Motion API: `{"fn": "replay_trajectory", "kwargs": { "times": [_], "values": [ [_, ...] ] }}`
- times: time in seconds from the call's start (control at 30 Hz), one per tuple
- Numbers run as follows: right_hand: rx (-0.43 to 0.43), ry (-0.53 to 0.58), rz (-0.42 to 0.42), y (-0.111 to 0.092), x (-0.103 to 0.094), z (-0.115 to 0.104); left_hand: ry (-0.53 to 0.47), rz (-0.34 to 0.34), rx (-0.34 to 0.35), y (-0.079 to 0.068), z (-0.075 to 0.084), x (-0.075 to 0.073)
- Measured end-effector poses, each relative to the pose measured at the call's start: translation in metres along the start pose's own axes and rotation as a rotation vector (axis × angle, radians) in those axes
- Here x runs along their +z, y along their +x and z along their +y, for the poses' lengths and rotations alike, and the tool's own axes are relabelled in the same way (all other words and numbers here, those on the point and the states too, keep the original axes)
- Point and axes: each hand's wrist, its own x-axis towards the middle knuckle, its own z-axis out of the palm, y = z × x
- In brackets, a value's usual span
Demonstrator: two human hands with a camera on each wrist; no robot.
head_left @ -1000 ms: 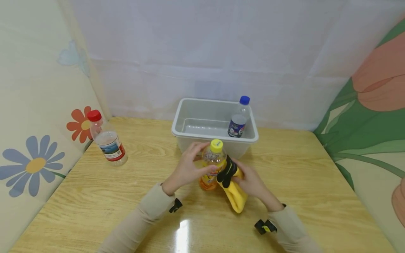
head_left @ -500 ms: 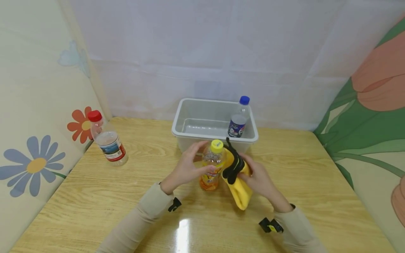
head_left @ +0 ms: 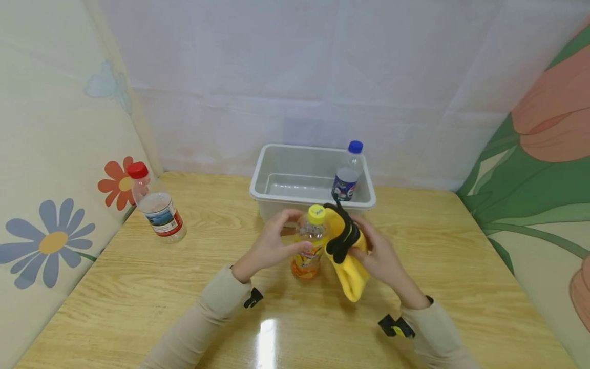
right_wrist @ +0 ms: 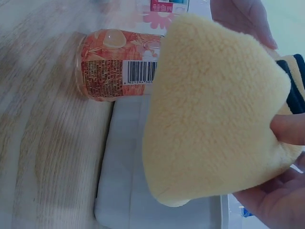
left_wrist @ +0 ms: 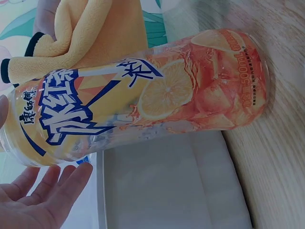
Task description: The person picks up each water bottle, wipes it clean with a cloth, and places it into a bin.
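A yellow-capped iced tea bottle (head_left: 308, 256) stands upright on the table, its orange label (left_wrist: 167, 95) facing the left wrist camera. My left hand (head_left: 273, 241) holds it around the upper part, thumb on the near side and fingers on the far side. Beside it, my right hand (head_left: 379, 256) pinches a folded yellow fleece cloth (head_left: 352, 274) with black edging, lifted off the table. In the right wrist view the cloth (right_wrist: 214, 114) covers part of the bottle. Whether cloth and bottle touch cannot be told.
Behind the hands stands a grey plastic bin (head_left: 272, 197). A blue-capped bottle (head_left: 345, 179) leans inside its right end. On the table's left a red-capped bottle (head_left: 161, 212) stands upright. White and flower-patterned sheets (head_left: 53, 241) hang around the wooden table (head_left: 193, 287).
My right hand has drawn the cloth a little to the right and up, away from the bottle, and its black edge has turned. My left hand and the bottle have hardly moved.
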Motion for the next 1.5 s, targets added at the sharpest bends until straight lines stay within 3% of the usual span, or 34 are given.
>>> {"fn": "replay_trajectory", "kwargs": {
  "times": [0.3,0.7,0.87,1.5],
  "values": [
    [-0.022,0.007,-0.009,0.002,-0.001,0.001,0.017,0.001,0.096,0.000,-0.003,-0.002],
    [-0.088,0.006,-0.023,0.004,0.006,0.004,0.004,0.012,0.058,-0.002,-0.003,-0.002],
    [-0.106,-0.030,-0.030,0.005,0.008,0.004,0.020,0.010,0.072,-0.003,-0.004,-0.002],
    [-0.091,-0.113,-0.050,0.005,0.017,0.005,0.002,-0.006,0.057,-0.003,-0.003,-0.002]
  ]
}}
